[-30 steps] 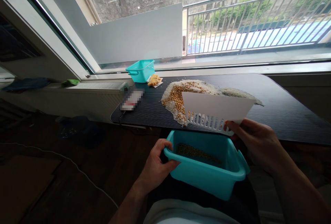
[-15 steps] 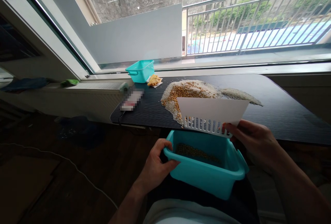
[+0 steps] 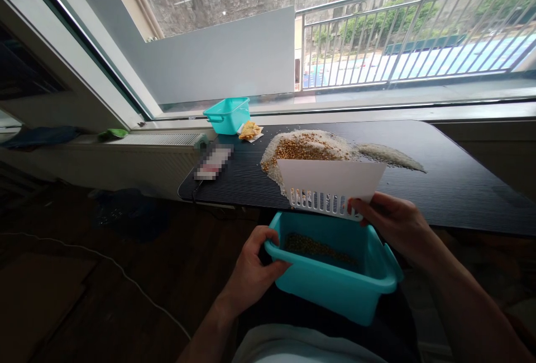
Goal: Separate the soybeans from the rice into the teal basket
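My left hand (image 3: 253, 268) grips the left rim of a teal plastic bin (image 3: 335, 285) held below the table's front edge; a layer of brownish beans (image 3: 314, 247) lies inside it. My right hand (image 3: 391, 223) pinches the lower right corner of a white slotted scraper (image 3: 329, 184). The scraper stands on edge at the table's front, against a heap of yellow beans mixed with white rice (image 3: 304, 148). The heap's near part is hidden behind the scraper.
The black table (image 3: 460, 173) runs along a window sill. A second, smaller teal bin (image 3: 227, 113) and a yellow wrapper (image 3: 250, 129) sit at its back left, a blurred flat item (image 3: 213, 163) near the left edge. A radiator (image 3: 159, 139) stands left; a white cable (image 3: 104, 262) crosses the floor.
My right hand has slid the scraper leftward and slightly toward the table's front edge. The left hand and the teal bin have stayed put.
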A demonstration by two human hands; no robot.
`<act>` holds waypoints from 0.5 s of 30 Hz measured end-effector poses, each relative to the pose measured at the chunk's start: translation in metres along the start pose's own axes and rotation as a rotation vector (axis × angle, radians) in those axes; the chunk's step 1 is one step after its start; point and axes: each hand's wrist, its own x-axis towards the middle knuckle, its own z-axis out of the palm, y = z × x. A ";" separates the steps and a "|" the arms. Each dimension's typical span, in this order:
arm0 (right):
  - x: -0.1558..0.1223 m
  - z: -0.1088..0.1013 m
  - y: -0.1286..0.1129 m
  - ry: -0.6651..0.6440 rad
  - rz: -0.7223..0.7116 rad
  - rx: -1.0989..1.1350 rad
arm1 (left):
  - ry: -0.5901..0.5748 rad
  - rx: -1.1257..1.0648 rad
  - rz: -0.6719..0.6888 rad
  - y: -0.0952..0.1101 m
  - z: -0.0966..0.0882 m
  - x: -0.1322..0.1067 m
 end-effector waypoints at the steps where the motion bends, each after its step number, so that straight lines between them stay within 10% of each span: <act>1: -0.001 -0.002 0.002 -0.005 0.004 -0.003 | -0.003 0.001 0.002 -0.001 0.000 0.000; 15: -0.008 -0.006 0.019 0.123 0.051 0.035 | 0.020 0.019 0.021 0.001 -0.002 0.001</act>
